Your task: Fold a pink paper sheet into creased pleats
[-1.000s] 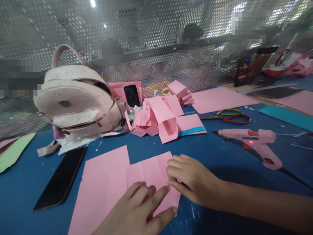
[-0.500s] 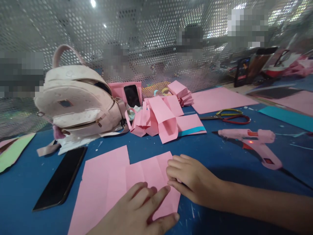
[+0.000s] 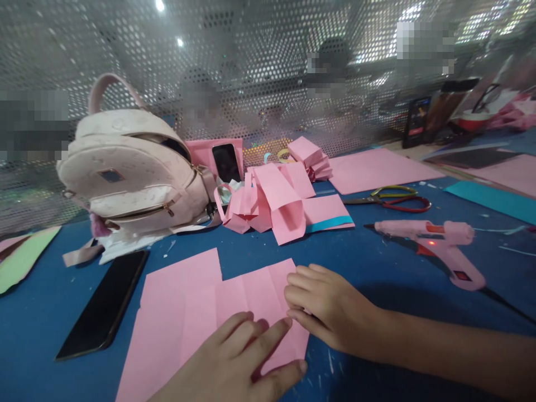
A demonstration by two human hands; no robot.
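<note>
On the blue table [image 3: 33,346], head view: I'm working both hands over creased pink paper [image 3: 201,318].
Pink paper: lying flat in the near middle, running out of view at the bottom; top edge is stepping down at a notch, creases are running up its right part; can't tell if one sheet or two.
Left hand [image 3: 240,352]: I'm resting it back-up over the paper's lower part, fingers bent, index reaching right, thumb standing apart from the fingers; not clamping anything.
Right hand [image 3: 322,304]: I'm curling its fingers together at the paper's right edge; can't tell whether I'm pinching or just pressing.
Fingertips: left index is ending right by my right thumb; can't tell if touching.
Black phone [image 3: 103,307]: lying left of the paper, screen dark.
Backpack [image 3: 125,167]: standing behind the phone, top gaping open.
Folded pink pieces [image 3: 278,192]: sitting in a heap beyond the paper; a blue strip [image 3: 329,224] is crossing one at the right.
Scissors [image 3: 374,199]: lying right of the heap, one handle yellow, one red.
Glue gun [image 3: 444,243]: lying beyond my right forearm, nozzle pointing left, red light glowing.
Perforated screen [image 3: 259,50]: rising behind everything.
</note>
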